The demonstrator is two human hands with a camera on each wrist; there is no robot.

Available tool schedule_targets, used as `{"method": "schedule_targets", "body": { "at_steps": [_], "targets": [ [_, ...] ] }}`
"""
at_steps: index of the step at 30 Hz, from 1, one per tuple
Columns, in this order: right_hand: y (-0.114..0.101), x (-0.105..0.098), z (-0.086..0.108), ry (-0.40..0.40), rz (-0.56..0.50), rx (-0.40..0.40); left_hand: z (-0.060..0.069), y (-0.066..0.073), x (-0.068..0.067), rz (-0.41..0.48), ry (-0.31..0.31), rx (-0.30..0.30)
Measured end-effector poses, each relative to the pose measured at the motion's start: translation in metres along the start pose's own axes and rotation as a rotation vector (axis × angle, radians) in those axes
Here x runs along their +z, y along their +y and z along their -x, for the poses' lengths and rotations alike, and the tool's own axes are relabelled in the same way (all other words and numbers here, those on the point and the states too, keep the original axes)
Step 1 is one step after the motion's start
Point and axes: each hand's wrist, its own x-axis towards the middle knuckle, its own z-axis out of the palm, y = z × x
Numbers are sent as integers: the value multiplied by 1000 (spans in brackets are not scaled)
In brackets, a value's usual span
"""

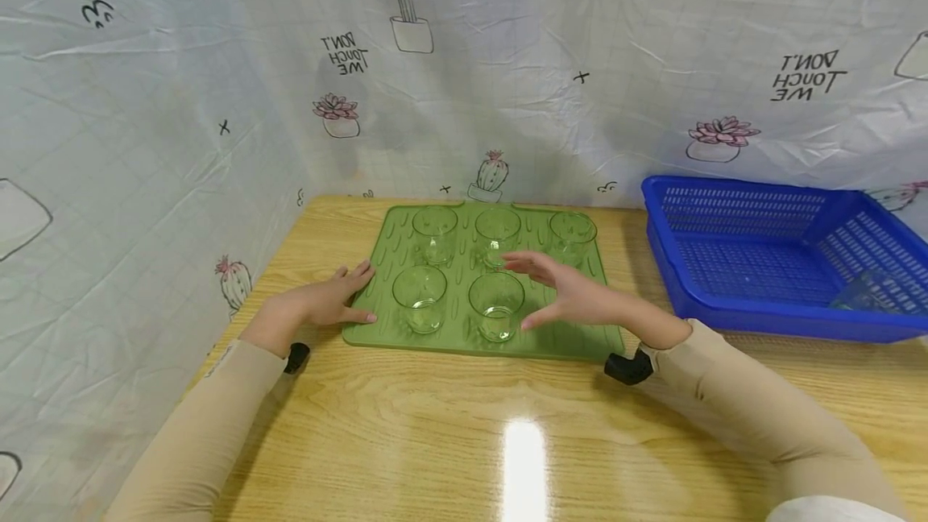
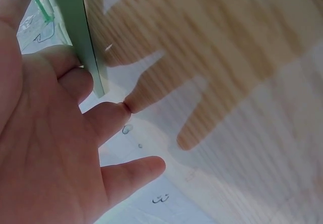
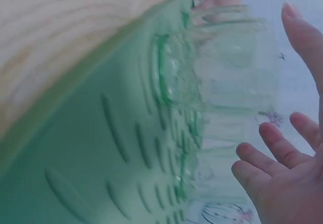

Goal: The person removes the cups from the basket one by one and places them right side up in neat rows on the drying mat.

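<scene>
A green ridged mat [image 1: 449, 349] lies on the table, bearing several clear drinking glasses, upright: three at the back, two in front. Spread along the mat's left edge are the fingers of my left hand [image 1: 326, 298]; the left wrist view shows its fingertips by the green edge, with nothing gripped. My right hand [image 1: 576, 295] hovers over the mat's right half, thumb and fingers parted beside the front right glass [image 1: 497, 308]. From the right wrist view, a gap separates this hand from the glass [image 3: 227, 67]. The front left glass [image 1: 420, 302] stands between both hands.
A blue plastic basket [image 1: 768, 321] sits at the right, a clear glass [image 1: 866, 290] lying in its right corner. Behind the table [image 1: 406, 425] and along its left side hangs a white printed sheet [image 1: 464, 103].
</scene>
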Motion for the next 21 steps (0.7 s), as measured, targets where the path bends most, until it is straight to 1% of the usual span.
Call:
{"method": "schedule_targets", "body": {
  "at_steps": [4,9,12,13,16,19,21],
  "targets": [
    [-6,-11,9,17,25,5,0,0,1,-5,-2,-4],
    [-9,-21,20,27,86,3,-2,-1,2,-2,-4,-2],
    [-12,-29,30,31,117,10,-3,-1,3,2,-9,-2],
    [-13,-32,34,37,138,14,-3,-2,3,4,-9,-1],
    [-18,-41,44,68,228,-24,-2,-1,2,8,-9,-1],
    [-24,-51,54,124,333,-72,-2,-1,1,8,-10,-1],
    [-27,-57,62,167,378,-95,-1,0,0,6,-11,1]
  ]
}}
